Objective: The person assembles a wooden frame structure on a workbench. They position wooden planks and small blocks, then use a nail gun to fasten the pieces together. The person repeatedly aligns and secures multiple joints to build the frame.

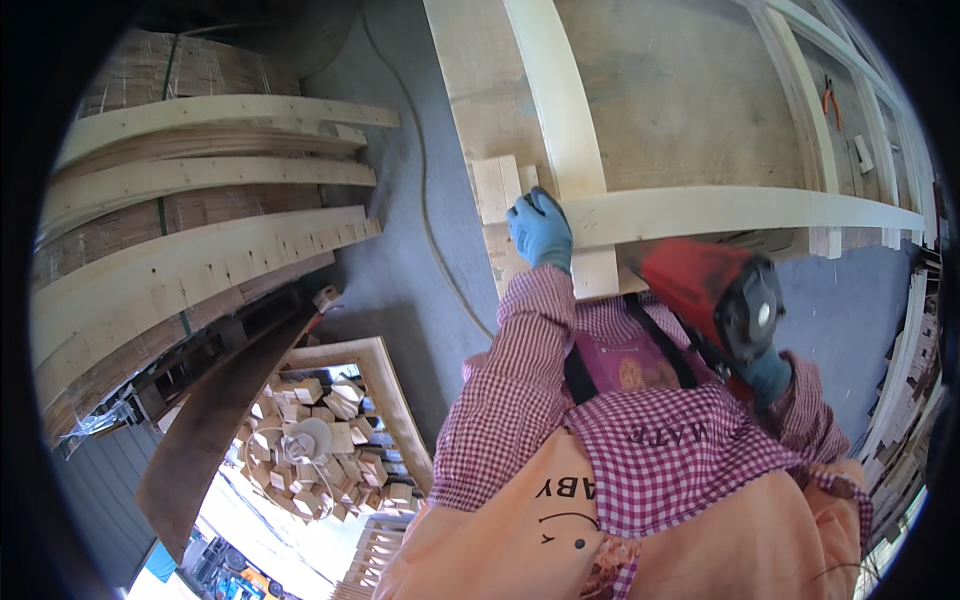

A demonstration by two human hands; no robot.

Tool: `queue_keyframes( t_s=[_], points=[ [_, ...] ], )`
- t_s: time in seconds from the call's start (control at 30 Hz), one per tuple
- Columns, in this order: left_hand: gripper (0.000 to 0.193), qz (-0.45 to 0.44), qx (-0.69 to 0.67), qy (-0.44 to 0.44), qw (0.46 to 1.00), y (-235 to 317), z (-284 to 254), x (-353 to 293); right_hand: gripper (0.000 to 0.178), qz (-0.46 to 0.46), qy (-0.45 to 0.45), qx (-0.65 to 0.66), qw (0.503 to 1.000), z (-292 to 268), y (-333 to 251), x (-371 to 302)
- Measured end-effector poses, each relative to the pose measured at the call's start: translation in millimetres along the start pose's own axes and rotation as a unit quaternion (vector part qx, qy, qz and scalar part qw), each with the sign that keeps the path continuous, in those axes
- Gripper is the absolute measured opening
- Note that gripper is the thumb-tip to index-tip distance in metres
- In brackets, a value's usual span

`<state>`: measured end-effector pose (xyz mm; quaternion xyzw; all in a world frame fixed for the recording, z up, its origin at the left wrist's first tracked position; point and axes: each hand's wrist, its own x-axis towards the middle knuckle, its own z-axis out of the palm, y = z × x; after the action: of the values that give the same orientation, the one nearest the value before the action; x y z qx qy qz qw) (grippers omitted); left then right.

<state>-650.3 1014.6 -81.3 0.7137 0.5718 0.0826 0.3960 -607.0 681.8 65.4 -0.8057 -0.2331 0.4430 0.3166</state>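
Note:
My left hand (pixel 541 230), in a blue glove, is closed at the left end of a pale wooden board (pixel 720 212) that runs off to the right. There this board meets a second pale board (pixel 560 90) that runs away from me. Small wood blocks (pixel 493 188) lie just left of my fingers. My right hand (pixel 766 376), also gloved, is wrapped round the grip of a red and black nail gun (pixel 705 290). The gun's front end points left, toward the near edge of the boards; its tip is blurred.
The boards rest on a plywood-topped table (pixel 690 90). Orange-handled pliers (pixel 831 103) lie at its far right. Stacked timber (pixel 200 245) stands at the left, and a wooden bin (pixel 385 400) of cut blocks below it. A hose (pixel 423 180) crosses the grey floor.

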Motion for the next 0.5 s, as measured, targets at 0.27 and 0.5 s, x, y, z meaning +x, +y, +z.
queue_keyframes(
  t_s=[0.27,0.5],
  points=[
    [0.093,0.207,0.193,0.133,0.95,-20,-59,52,0.074,0.195,0.254,0.086,0.943,40,67,-115],
    [0.114,0.059,0.051,-0.117,0.99,-26,-31,66,0.075,0.304,0.387,0.224,0.841,76,65,-144]
  ],
)
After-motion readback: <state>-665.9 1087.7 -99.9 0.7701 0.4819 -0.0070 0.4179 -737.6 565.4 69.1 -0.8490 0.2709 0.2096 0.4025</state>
